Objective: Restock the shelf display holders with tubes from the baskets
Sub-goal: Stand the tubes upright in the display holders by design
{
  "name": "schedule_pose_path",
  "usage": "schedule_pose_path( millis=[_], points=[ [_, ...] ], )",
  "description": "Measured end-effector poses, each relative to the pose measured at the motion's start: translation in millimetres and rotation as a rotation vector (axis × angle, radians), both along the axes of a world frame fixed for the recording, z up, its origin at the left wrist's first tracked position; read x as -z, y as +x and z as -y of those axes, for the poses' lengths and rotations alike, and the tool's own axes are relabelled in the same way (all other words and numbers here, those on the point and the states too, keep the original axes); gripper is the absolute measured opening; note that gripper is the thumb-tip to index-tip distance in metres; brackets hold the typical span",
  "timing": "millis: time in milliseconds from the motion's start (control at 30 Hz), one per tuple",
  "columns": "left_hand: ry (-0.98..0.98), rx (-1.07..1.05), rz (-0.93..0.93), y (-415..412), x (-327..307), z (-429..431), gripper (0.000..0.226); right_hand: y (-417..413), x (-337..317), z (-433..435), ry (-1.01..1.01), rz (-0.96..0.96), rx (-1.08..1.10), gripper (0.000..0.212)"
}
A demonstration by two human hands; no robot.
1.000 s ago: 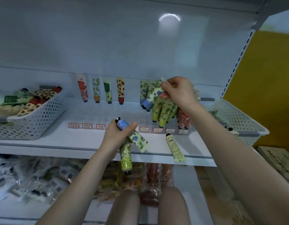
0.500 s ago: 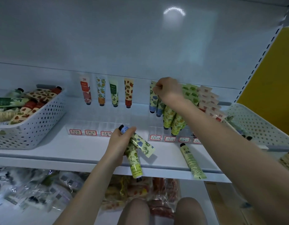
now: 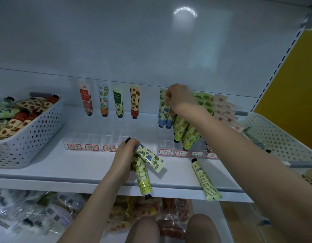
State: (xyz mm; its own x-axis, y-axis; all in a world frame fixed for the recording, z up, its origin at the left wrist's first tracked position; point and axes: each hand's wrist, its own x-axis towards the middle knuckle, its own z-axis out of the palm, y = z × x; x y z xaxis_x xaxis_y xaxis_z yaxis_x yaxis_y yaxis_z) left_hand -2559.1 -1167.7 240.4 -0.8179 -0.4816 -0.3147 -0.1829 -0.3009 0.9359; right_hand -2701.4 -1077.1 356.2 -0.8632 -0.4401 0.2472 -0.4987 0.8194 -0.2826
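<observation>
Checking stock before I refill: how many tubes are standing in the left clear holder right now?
4, side by side in the back row of the left holder: red tube, orange-flowered tube, green tube, strawberry tube. Its front slots look empty; none seem hidden.

the shelf front [image 3: 72,163] lies open between the left basket [image 3: 34,137] and the left hand [image 3: 124,155], clear holders [image 3: 92,139] lining its back.

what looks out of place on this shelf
One pale yellow tube lies flat and loose on the shelf, in front of the right display holder, not standing in a slot. Its crimped end pokes past the shelf's front edge, so it could slip off.
</observation>
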Motion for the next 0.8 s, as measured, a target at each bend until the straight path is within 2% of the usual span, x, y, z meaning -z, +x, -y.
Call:
schedule_pose_path(
  millis=[100,367,567,800],
  points=[
    [-0.014,-0.010,-0.003,-2.8,-2.2,-2.8,0.010,-3.9,-2.0,-1.0,0.078,-0.097,0.006,0.020],
    [-0.007,0.011,-0.031,-8.1,-2.8,-8.2,0.009,-10.9,1.3,0.9,0.141,-0.196,-0.023,0.021],
    [-0.007,0.015,-0.056,-8.5,-5.7,-7.8,0.009,-8.0,-0.2,6.5,0.166,-0.215,-0.029,0.023],
    [-0.023,0.000,-0.107,-4.1,-9.9,-7.7,0.007,-5.9,-2.1,5.8,0.154,-0.196,-0.021,0.016]
  ],
)
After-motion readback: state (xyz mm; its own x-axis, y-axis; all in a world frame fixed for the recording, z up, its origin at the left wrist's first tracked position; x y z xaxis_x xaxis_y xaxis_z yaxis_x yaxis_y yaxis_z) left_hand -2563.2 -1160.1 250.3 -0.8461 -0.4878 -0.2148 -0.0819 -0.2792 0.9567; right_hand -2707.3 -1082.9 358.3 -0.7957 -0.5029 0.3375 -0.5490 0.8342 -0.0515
